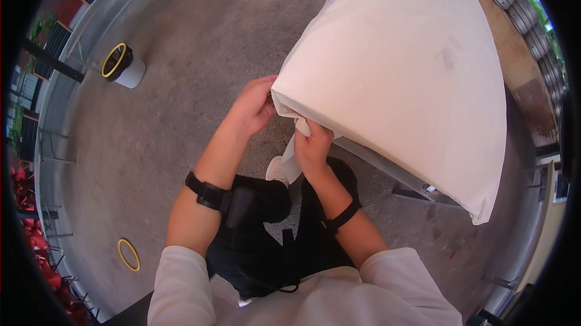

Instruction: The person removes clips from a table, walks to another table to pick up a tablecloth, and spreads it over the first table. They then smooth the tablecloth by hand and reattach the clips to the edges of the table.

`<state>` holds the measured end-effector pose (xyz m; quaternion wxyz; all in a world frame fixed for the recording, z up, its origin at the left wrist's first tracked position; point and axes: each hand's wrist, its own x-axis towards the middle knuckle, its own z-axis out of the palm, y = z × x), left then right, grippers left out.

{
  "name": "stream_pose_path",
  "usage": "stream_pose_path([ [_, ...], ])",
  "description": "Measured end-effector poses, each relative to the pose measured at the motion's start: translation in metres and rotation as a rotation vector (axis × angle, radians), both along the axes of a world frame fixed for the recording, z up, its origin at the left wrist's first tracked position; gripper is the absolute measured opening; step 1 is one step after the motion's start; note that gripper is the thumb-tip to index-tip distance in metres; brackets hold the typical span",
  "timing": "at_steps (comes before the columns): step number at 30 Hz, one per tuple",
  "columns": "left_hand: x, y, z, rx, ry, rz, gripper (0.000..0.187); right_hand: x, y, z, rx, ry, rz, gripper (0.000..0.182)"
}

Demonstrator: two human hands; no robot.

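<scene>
A white tablecloth [399, 54] covers a long table [381, 163], and a small grey smudge shows on its top. At the near left corner, my left hand [255, 107] is closed on the cloth's edge, with its fingertips partly hidden behind the corner. My right hand [315, 146] grips a bunched fold of the same cloth just below that corner, the thumb lying on top. A loose flap of cloth hangs beneath the right hand. Along the near side, part of the table's metal frame is uncovered.
A white bin [130, 73] with a black liner and yellow rim stands on the concrete floor [181, 42] at left. A yellow ring [129, 255] lies on the floor at lower left. Metal kegs [523, 14] line the right side, beside a wooden board [525, 87].
</scene>
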<state>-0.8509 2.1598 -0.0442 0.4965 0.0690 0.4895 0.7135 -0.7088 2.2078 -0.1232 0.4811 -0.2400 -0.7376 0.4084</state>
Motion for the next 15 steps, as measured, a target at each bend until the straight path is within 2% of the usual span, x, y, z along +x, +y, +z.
stream_pose_path([
  [3,0.006,-0.001,-0.001,0.008,0.045,0.023,0.027,0.0,0.0,0.002,-0.039,-0.013,-0.031,0.025],
  [6,0.013,-0.007,0.001,-0.04,0.245,0.034,0.028,-0.004,0.001,0.001,-0.018,-0.004,-0.055,0.017],
  [12,0.02,-0.023,0.005,0.129,0.118,-0.057,0.042,-0.008,0.002,-0.002,-0.041,0.069,-0.076,0.017],
  [15,0.029,-0.026,0.019,0.093,0.046,-0.05,0.045,-0.009,0.002,0.001,-0.053,0.093,-0.069,0.019],
])
